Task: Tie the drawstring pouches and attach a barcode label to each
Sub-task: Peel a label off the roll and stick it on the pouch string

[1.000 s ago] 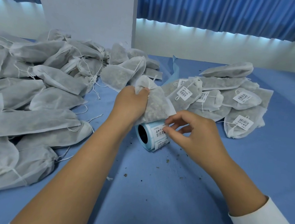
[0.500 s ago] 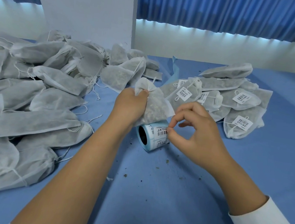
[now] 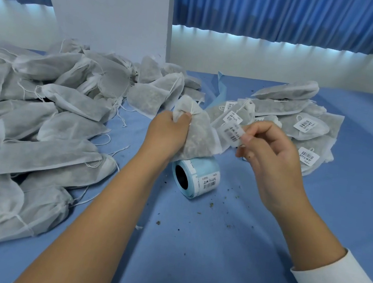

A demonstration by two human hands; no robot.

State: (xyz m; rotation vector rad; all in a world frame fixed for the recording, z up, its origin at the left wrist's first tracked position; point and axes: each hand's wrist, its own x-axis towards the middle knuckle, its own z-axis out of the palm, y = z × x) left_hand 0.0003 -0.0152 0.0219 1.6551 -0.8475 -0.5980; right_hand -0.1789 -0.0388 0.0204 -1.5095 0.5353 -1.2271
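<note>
My left hand (image 3: pixel 166 133) grips a filled white drawstring pouch (image 3: pixel 199 138) by its tied neck, holding it upright above the table. My right hand (image 3: pixel 271 158) pinches a white barcode label (image 3: pixel 233 134) between thumb and forefinger, just right of the pouch and blurred by motion. Below the pouch lies the label roll (image 3: pixel 195 178) on its side, pale blue backing with another barcode label showing on its outer wrap.
A large heap of unlabelled pouches (image 3: pixel 39 120) covers the left of the blue table (image 3: pixel 213 253). Several labelled pouches (image 3: pixel 303 124) are piled at the back right. A loose strip of blue backing (image 3: pixel 221 93) trails behind the roll. Small crumbs dot the cloth.
My right hand peeled a label off the roll and lifted it up to beside the pouch. My left hand kept hold of the pouch in about the same place.
</note>
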